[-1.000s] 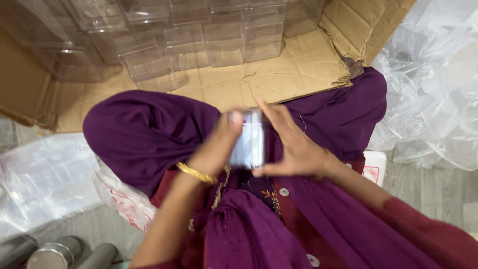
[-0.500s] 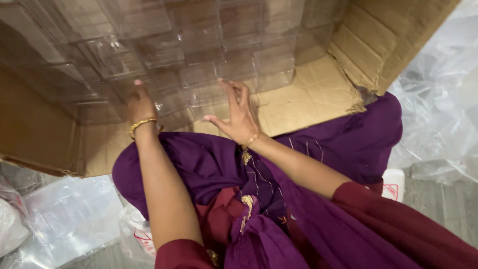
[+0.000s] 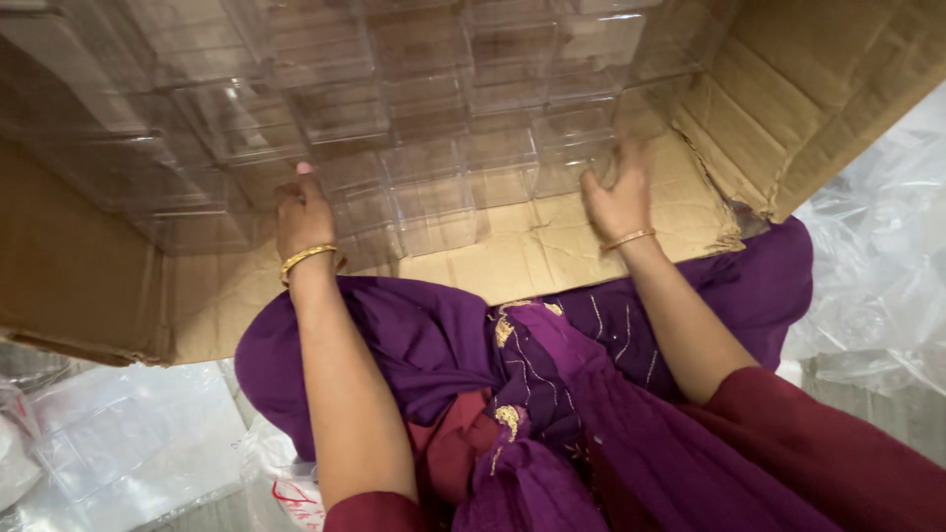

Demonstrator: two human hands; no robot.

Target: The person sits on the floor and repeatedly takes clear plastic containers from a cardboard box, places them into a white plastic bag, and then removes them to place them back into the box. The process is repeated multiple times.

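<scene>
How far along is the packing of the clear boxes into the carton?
Done: rows of clear plastic boxes fill the back of the cardboard carton. In hand: the left hand and right hand press against the front row. Left: a bare strip of carton floor in front.

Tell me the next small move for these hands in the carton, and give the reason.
Probably press both hands inward to square up the front row. The left hand and right hand both rest against the clear plastic boxes at the front of the stack in the cardboard carton, and that row looks uneven.
</scene>
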